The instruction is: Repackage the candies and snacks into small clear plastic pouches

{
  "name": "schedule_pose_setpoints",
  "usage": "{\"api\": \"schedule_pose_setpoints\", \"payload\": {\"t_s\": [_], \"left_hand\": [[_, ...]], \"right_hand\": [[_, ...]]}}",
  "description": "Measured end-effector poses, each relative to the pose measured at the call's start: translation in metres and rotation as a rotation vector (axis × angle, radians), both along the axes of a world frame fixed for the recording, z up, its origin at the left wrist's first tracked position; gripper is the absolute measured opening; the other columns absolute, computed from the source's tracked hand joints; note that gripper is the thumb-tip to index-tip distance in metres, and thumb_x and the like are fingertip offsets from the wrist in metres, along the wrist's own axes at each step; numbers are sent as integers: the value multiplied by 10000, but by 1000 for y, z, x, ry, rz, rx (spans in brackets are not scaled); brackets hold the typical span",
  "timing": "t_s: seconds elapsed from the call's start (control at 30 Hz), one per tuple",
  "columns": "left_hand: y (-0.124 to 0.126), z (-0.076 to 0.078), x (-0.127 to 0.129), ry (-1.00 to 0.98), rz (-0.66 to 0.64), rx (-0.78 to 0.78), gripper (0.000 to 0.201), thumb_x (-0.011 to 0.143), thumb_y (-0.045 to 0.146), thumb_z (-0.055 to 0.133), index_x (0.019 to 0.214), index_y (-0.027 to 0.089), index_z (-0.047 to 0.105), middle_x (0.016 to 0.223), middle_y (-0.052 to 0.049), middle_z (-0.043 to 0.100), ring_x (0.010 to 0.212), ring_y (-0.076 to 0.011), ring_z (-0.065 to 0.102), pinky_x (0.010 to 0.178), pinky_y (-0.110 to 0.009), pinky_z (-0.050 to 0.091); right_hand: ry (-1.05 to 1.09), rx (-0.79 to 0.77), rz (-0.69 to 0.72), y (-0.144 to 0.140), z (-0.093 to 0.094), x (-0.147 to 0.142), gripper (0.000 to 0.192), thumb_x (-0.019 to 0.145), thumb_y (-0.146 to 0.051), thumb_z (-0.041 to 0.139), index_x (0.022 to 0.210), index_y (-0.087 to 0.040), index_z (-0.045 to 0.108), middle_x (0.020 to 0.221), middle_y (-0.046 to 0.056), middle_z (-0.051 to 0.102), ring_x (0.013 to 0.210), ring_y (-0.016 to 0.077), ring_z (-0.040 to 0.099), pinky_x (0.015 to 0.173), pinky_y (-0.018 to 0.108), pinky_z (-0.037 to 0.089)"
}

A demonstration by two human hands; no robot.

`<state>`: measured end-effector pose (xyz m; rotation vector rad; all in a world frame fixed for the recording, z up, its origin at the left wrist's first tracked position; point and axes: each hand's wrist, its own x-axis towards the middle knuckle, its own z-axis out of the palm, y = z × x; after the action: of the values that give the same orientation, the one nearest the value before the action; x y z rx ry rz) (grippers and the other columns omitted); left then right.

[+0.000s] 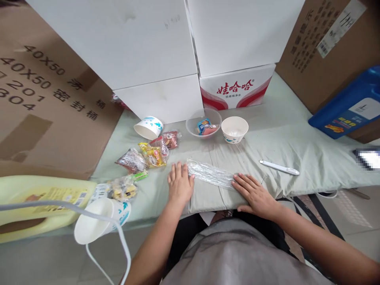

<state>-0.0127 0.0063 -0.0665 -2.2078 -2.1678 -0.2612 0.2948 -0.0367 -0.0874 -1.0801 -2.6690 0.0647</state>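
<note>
A crinkled strip of clear plastic film (211, 173) lies flattened on the cloth-covered surface in front of me. At its left end my left hand (180, 184) rests palm down, fingers stretched out. My right hand (253, 195) lies flat on the opposite end, fingertips touching the film and thumb apart. Beyond the film stand a clear plastic bowl (190, 126) with small snack packets (207, 127) in it and a white paper bowl (234, 128) with something clear inside. To the right is a white utility knife (279, 167), apart from my hand.
Several wrapped snacks (152, 155) lie left of my hands. One paper bowl (148, 127) is tipped over; another (94, 221) lies by the yellow jug (38, 198) and a pale cable (124, 241). White boxes (160, 103), cartons (44, 99) and a blue bottle (347, 107) surround the surface.
</note>
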Motion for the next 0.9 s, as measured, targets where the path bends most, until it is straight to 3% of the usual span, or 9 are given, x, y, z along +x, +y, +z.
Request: {"api": "schedule_pose_setpoints", "payload": {"t_s": [0.07, 0.13, 0.2, 0.27, 0.4, 0.53, 0.67, 0.8, 0.9], "left_hand": [[-12, 3, 20, -93, -121, 72, 369, 939, 282, 436, 1222, 133, 622, 1262, -191, 563, 1186, -335, 495, 978, -510, 431], [-24, 4, 44, -212, -326, 49, 316, 934, 252, 442, 1149, 162, 656, 1121, -145, 611, 1025, -274, 547, 905, -450, 477], [-33, 1, 64, -284, -505, -7, 307, 928, 240, 462, 1169, 180, 643, 1136, -124, 615, 1045, -270, 527, 914, -453, 469], [-39, -2, 75, -323, -644, -45, 319, 927, 238, 473, 1204, 206, 626, 1212, -111, 603, 1141, -288, 483, 960, -481, 437], [-40, -7, 71, -431, -815, -97, 359, 901, 208, 483, 1235, 253, 607, 1289, -84, 591, 1256, -301, 415, 1026, -517, 380], [-36, -6, 64, -564, -813, -133, 454, 828, 121, 492, 1265, 218, 568, 1247, -73, 632, 1313, -293, 388, 1059, -516, 357], [-34, -8, 66, -580, -773, -151, 398, 803, 110, 511, 1179, 203, 604, 1164, -86, 671, 1298, -301, 428, 1038, -531, 370], [-35, -17, 66, -649, -724, -122, 562, 833, 132, 484, 1387, 166, 394, 1165, -121, 668, 1281, -301, 470, 1016, -541, 385], [-36, -22, 65, -705, -684, -121, 687, 848, 131, 472, 1479, 170, 206, 1188, -121, 663, 1286, -296, 484, 1027, -540, 374]], "right_hand": [[46, -13, -11, -11, 2, 3, 489, 930, -376, 529, 1364, -152, 510, 1386, 152, 537, 1252, 295, 478, 992, 453, 401], [115, -31, -7, -21, 7, 3, 321, 936, -230, 478, 1225, -195, 611, 1215, 120, 639, 1045, 244, 576, 863, 403, 460], [186, -46, 17, -27, 18, 2, 266, 924, -184, 457, 1097, -217, 656, 1114, 107, 662, 958, 233, 584, 807, 397, 469], [245, -80, 59, -28, 32, 1, 238, 912, -174, 466, 1041, -230, 659, 1094, 100, 661, 1009, 246, 576, 831, 418, 466], [371, -316, 174, -16, 67, 2, 206, 925, -172, 479, 1051, -229, 631, 944, 60, 682, 963, 196, 616, 869, 388, 480], [495, -587, 66, 20, 86, -2, 167, 928, -257, 534, 1067, -217, 619, 963, 43, 706, 891, 155, 662, 805, 305, 520], [570, -705, -160, 74, 74, -21, 155, 860, -283, 604, 990, -201, 621, 951, 36, 724, 882, 178, 689, 751, 292, 537], [489, -607, -248, 115, 50, -45, 78, 823, -204, 636, 901, -194, 639, 877, 18, 730, 814, 167, 685, 731, 281, 505], [373, -459, -261, 128, 34, -56, 105, 806, -204, 665, 910, -191, 656, 844, 22, 719, 807, 177, 649, 730, 288, 475]]}}
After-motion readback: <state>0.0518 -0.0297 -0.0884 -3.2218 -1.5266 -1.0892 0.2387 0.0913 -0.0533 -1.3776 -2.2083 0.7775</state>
